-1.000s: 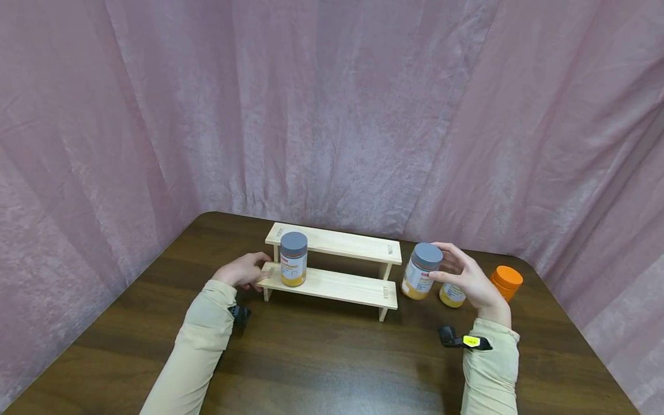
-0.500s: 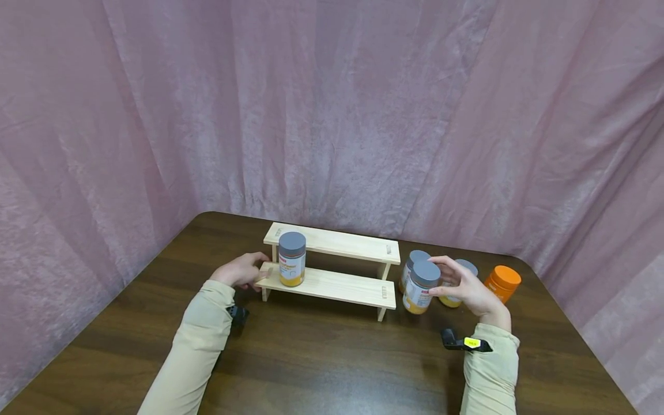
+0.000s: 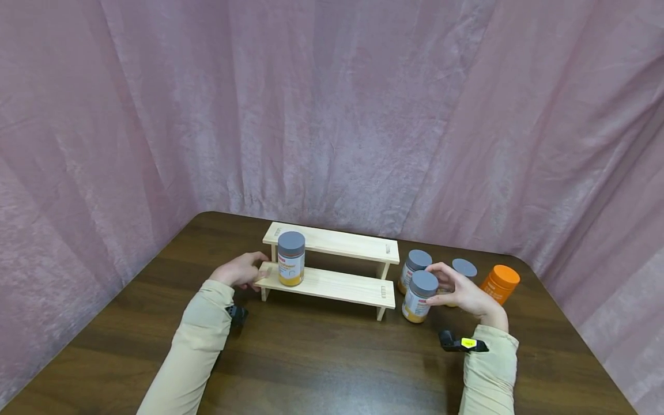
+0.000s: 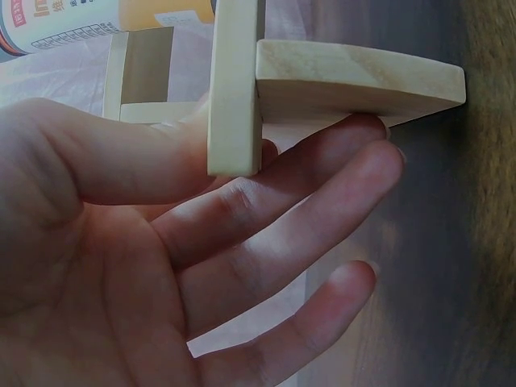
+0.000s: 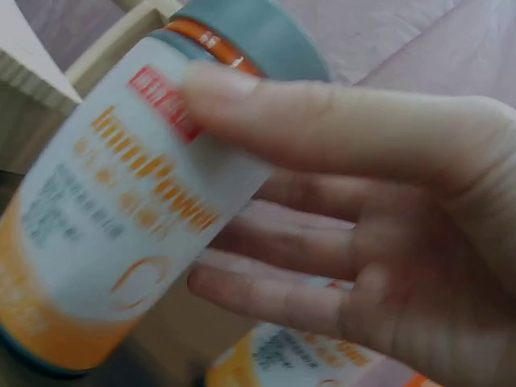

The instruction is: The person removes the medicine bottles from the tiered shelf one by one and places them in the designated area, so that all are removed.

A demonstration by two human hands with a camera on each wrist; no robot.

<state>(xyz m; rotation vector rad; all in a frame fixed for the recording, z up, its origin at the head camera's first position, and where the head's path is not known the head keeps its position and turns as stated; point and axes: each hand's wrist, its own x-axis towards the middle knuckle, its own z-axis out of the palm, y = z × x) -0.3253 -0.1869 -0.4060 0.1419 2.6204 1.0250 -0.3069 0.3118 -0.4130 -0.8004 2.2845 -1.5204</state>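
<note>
A two-tier wooden display rack (image 3: 332,285) stands on the table. My left hand (image 3: 241,270) grips the left end of its lower board, thumb on top and fingers underneath, as the left wrist view shows. One grey-lidded supplement jar (image 3: 291,264) stands upright near that end. Just right of the rack, my right hand (image 3: 463,294) holds another grey-lidded jar (image 3: 417,305) between thumb and fingers, slightly tilted. Its white label (image 5: 121,201) with orange print faces the right wrist camera, while the fingers behind it are partly hidden.
Behind the held jar stands a third grey-lidded jar (image 3: 413,267), close to the rack's right end. A further grey lid (image 3: 464,267) shows beyond my right hand, its jar mostly covered. Farther right is an orange jar (image 3: 501,283). A pink curtain (image 3: 332,115) hangs behind the table.
My right hand has drawn its jar toward the near side of the table, and the jar behind it has come into view. My left hand stays at the rack.
</note>
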